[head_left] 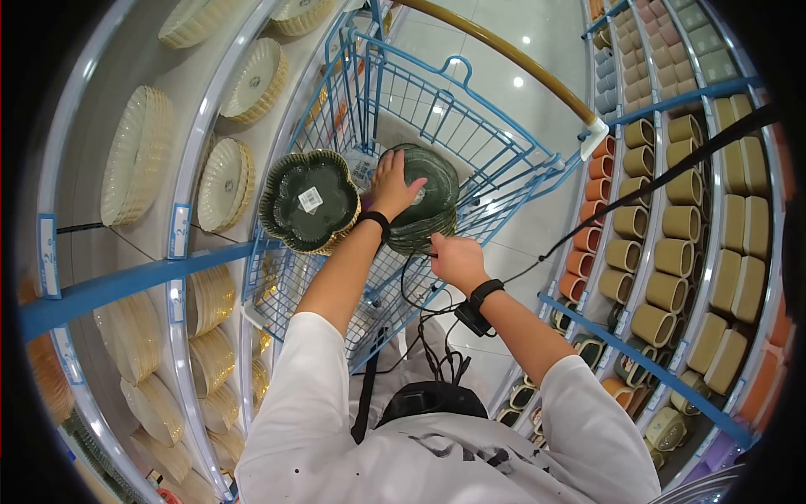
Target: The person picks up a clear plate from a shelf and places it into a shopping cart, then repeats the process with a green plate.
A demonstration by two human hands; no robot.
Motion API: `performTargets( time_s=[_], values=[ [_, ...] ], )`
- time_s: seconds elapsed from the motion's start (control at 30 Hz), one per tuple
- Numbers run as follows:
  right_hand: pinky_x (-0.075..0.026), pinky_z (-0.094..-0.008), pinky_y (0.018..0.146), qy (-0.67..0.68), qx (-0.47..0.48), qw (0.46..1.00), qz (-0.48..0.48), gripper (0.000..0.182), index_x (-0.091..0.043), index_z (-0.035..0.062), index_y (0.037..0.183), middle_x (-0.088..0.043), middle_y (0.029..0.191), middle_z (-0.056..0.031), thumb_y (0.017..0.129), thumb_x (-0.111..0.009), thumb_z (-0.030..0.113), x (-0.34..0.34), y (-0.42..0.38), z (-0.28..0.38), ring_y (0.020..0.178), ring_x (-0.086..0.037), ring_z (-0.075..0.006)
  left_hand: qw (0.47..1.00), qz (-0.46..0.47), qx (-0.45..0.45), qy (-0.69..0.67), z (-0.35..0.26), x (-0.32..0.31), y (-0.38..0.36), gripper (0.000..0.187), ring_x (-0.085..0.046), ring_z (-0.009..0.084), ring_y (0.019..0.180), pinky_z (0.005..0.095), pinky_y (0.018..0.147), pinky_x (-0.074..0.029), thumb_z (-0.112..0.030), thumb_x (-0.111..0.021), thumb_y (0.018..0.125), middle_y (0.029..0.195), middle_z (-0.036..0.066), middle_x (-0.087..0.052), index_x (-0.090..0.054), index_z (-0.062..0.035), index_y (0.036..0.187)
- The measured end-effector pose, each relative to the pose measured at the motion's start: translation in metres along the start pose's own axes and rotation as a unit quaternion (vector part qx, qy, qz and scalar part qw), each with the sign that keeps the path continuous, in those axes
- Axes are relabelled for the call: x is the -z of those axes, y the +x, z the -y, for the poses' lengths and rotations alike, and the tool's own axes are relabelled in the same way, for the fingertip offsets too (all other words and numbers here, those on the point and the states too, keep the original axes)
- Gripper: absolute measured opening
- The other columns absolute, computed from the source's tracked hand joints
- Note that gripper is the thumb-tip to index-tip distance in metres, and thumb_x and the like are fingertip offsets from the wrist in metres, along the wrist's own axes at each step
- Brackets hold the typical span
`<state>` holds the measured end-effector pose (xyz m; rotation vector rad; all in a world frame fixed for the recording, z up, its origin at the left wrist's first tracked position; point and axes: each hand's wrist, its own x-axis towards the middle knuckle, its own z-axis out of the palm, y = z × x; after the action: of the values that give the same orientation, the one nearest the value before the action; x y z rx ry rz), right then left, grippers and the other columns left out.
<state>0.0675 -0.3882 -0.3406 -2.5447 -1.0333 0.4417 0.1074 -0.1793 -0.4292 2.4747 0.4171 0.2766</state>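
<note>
A blue wire shopping cart (495, 126) stands in front of me. Inside it, a stack of round dark green dishes (432, 181) lies beside a stack of flower-shaped dark green dishes with gold edges (323, 181) and a white label. My left hand (393, 181) rests on the round stack with its fingers spread. At the lower right rim of that same stack, my right hand (457, 260) is closed, its fingers curled at the dish edge. Their tips are partly hidden.
Shelves of cream fluted dishes (231, 181) run along the left. Orange cups (594, 189) and olive containers (680, 223) fill the right shelves. The cart's brown handle (512, 55) arcs across the top. Black cables (432, 315) hang near my right wrist.
</note>
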Motion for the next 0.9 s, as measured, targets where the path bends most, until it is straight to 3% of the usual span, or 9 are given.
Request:
performTargets(
  time_s=[0.1,0.17,0.27,0.4,0.53,0.6,0.7,0.77,0.9],
  values=[
    [-0.050,-0.0449,0.055,0.008,-0.002,1.000,0.008,0.012,-0.058,0.0104,0.079,-0.064,0.063,-0.0097,0.070,-0.065,0.016,0.003,0.000,0.002,0.062,-0.065,-0.0306,0.999,0.035,0.008,0.017,-0.008,0.011,0.004,0.082,-0.038,0.0394,0.132,0.0497,0.109,-0.029,-0.043,-0.074,0.080,0.144,0.021,-0.040,-0.038,-0.0031,0.142],
    [-0.050,-0.0447,0.055,0.008,-0.007,1.000,0.008,0.012,-0.058,0.0105,0.078,-0.063,0.063,-0.0096,0.070,-0.064,0.016,0.005,0.000,0.004,0.062,-0.065,-0.0304,0.993,0.091,0.064,0.039,-0.017,0.022,0.007,0.080,-0.037,0.0386,0.133,0.0504,0.110,-0.027,-0.046,-0.070,0.083,0.145,0.020,-0.039,-0.039,-0.0035,0.142],
    [-0.049,-0.0444,0.055,-0.004,-0.009,1.000,0.008,0.011,-0.058,0.0112,0.078,-0.064,0.063,-0.0090,0.071,-0.065,0.015,0.004,0.001,0.004,0.062,-0.064,-0.0301,0.997,0.002,0.068,0.044,-0.010,0.006,0.014,0.075,-0.038,0.0372,0.133,0.0533,0.110,-0.025,-0.052,-0.061,0.088,0.142,0.020,-0.044,-0.040,-0.0035,0.141],
    [-0.049,-0.0448,0.055,-0.018,-0.005,1.000,0.001,0.011,-0.058,0.0118,0.078,-0.063,0.063,-0.0087,0.072,-0.065,0.015,0.001,0.000,0.003,0.061,-0.064,-0.0304,0.991,-0.027,0.130,0.026,-0.008,-0.019,0.036,0.066,-0.045,0.0378,0.126,0.0568,0.107,-0.025,-0.053,-0.050,0.092,0.127,0.020,-0.055,-0.047,-0.0025,0.135],
    [-0.047,-0.0451,0.054,-0.024,0.011,0.999,-0.023,0.011,-0.058,0.0123,0.080,-0.061,0.060,-0.0086,0.072,-0.065,0.015,-0.001,0.001,0.002,0.059,-0.063,-0.0305,0.987,0.023,0.157,0.038,-0.016,-0.011,0.041,0.058,-0.050,0.0380,0.118,0.0552,0.103,-0.030,-0.049,-0.052,0.091,0.119,0.020,-0.058,-0.055,-0.0007,0.123],
    [-0.047,-0.0449,0.053,-0.011,0.024,0.999,-0.028,0.011,-0.058,0.0123,0.080,-0.061,0.060,-0.0085,0.073,-0.065,0.015,0.003,-0.002,0.003,0.059,-0.062,-0.0305,0.992,-0.025,0.109,0.061,-0.025,-0.006,0.031,0.047,-0.053,0.0373,0.108,0.0524,0.098,-0.034,-0.043,-0.058,0.088,0.110,0.020,-0.059,-0.059,-0.0004,0.107],
    [-0.048,-0.0436,0.054,0.001,0.038,0.998,-0.046,0.010,-0.057,0.0123,0.078,-0.061,0.061,-0.0077,0.071,-0.065,0.013,0.006,0.001,0.005,0.059,-0.062,-0.0293,0.997,-0.049,0.030,0.047,-0.028,-0.003,0.013,0.039,-0.054,0.0378,0.102,0.0503,0.095,-0.036,-0.038,-0.062,0.085,0.106,0.020,-0.059,-0.059,-0.0012,0.098],
    [-0.049,-0.0424,0.054,0.000,0.036,0.998,-0.051,0.010,-0.057,0.0122,0.076,-0.062,0.062,-0.0068,0.069,-0.064,0.012,0.005,0.000,0.004,0.061,-0.063,-0.0282,0.998,-0.017,0.046,0.041,-0.029,0.005,0.003,0.035,-0.055,0.0376,0.097,0.0498,0.091,-0.037,-0.037,-0.064,0.085,0.102,0.019,-0.061,-0.059,-0.0032,0.093],
    [-0.049,-0.0423,0.054,0.009,0.036,0.998,-0.045,0.010,-0.056,0.0128,0.076,-0.063,0.062,-0.0059,0.069,-0.065,0.012,0.008,0.000,0.004,0.061,-0.063,-0.0279,0.999,0.030,-0.020,-0.011,-0.021,0.028,-0.012,0.027,-0.057,0.0375,0.093,0.0493,0.085,-0.039,-0.034,-0.064,0.086,0.088,0.014,-0.064,-0.063,-0.0067,0.085]
  ],
)
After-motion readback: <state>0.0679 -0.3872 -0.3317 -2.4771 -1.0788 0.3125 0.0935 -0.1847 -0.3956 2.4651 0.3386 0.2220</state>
